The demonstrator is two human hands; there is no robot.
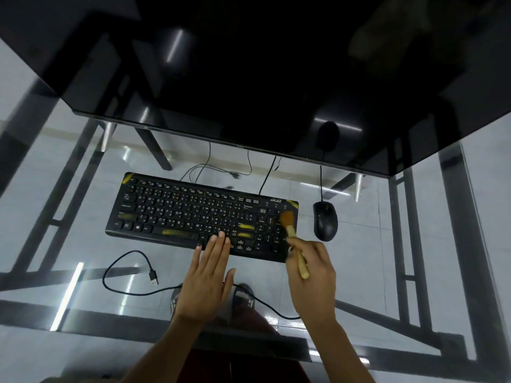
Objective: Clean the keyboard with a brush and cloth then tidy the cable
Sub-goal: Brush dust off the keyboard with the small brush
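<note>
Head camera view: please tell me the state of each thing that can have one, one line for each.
Keyboard: flat on the glass table, yellow smears on some keys.
Brush: held, bristles on the number pad.
Right hand: closed around the brush handle.
Left hand: open, fingertips on the keyboard's front edge.
Cable: loose, plug free.
Mouse: untouched.
Monitor: dark.

Mouse [325,220] just right of keyboard [199,214]; left open.

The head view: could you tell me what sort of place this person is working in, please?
Most likely a computer workstation in a home or office: a glass desk on a dark frame carries a black keyboard, a wired mouse and a large dark monitor, with a tiled floor visible below.
</note>
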